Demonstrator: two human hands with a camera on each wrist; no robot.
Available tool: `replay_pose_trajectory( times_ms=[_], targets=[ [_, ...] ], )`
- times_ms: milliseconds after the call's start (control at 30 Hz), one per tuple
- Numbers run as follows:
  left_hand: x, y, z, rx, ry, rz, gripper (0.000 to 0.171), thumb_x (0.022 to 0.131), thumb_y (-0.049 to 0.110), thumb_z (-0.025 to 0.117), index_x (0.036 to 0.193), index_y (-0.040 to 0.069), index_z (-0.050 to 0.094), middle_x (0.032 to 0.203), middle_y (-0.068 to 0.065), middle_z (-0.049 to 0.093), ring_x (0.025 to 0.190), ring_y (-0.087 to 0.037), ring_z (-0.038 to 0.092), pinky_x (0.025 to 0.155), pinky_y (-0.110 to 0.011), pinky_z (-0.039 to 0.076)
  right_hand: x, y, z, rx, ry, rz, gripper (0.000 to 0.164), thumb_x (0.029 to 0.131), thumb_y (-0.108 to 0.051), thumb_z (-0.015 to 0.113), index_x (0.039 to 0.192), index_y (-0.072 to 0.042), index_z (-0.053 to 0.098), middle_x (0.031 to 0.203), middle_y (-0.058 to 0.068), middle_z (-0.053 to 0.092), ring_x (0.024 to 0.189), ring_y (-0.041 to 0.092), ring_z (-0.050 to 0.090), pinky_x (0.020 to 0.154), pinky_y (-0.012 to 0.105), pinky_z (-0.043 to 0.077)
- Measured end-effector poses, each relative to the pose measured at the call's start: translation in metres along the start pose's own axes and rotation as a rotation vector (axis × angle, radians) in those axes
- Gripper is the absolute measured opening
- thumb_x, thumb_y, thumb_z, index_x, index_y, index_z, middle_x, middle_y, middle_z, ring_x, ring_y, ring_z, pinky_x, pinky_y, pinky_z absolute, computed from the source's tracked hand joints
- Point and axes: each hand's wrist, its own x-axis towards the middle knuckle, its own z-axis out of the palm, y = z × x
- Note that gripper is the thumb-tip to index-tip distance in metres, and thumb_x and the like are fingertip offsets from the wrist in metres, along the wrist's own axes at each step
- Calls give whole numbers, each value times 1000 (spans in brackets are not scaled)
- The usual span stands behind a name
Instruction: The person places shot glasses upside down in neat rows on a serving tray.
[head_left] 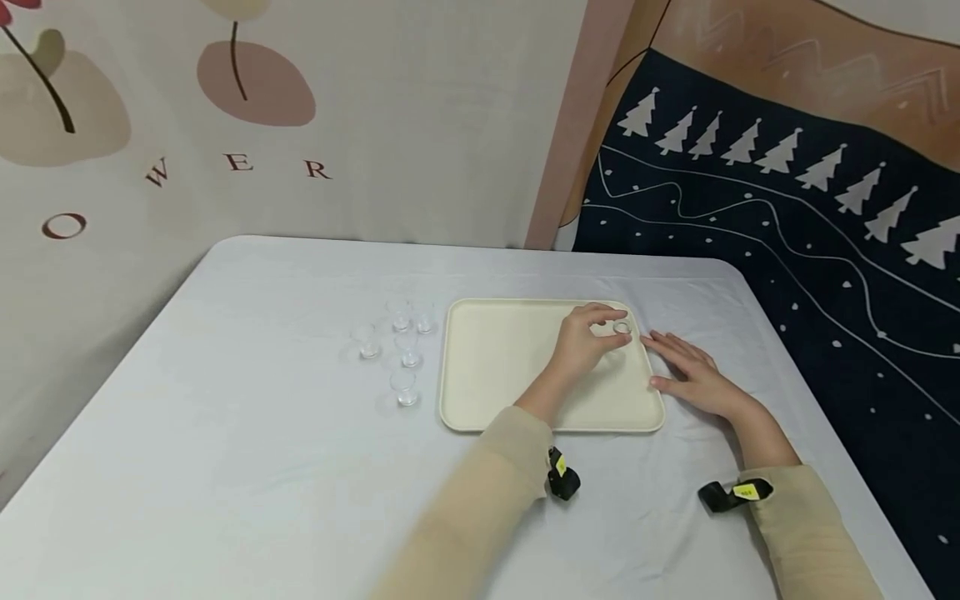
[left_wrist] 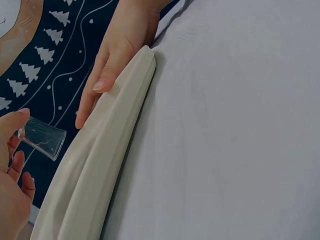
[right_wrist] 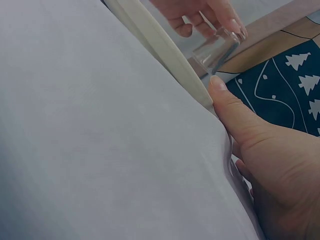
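My left hand (head_left: pixel 583 340) pinches a small clear shot glass (head_left: pixel 622 327) between thumb and fingers, above the right part of a cream tray (head_left: pixel 502 367). In the left wrist view this glass (left_wrist: pixel 44 138) is tilted, its wide mouth pointing away from the hand. My right hand (head_left: pixel 697 377) lies at the tray's right edge, fingers extended and holding nothing. Its thumb (right_wrist: pixel 218 90) is at the tray corner in the right wrist view. Several more clear shot glasses (head_left: pixel 406 390) stand on the table, left of the tray.
A white cloth covers the table (head_left: pixel 262 450). Behind it hangs a pale curtain with printed letters (head_left: pixel 420 125). A dark blue cloth with white trees (head_left: pixel 750 217) hangs past the right edge.
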Motion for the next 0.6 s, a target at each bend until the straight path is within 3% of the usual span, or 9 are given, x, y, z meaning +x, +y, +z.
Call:
replay_pose_trajectory(
  times_ms=[233, 600],
  targets=[
    [4, -3, 12, 32, -28, 12, 32, 79, 9, 80, 109, 8, 73, 109, 1, 66, 94, -10, 52, 79, -17, 41, -2, 4, 2, 3, 33, -25, 68, 92, -34, 64, 150, -19, 32, 154, 23, 20, 140, 44, 7, 104, 65, -3],
    [3, -10, 17, 72, -37, 16, 32, 77, 10, 81, 109, 8, 73, 108, -1, 68, 94, -13, 56, 79, -14, 41, 1, 4, 2, 0, 9, -6, 68, 93, -31, 63, 149, -9, 32, 154, 23, 18, 140, 45, 6, 105, 65, -3]
  ],
)
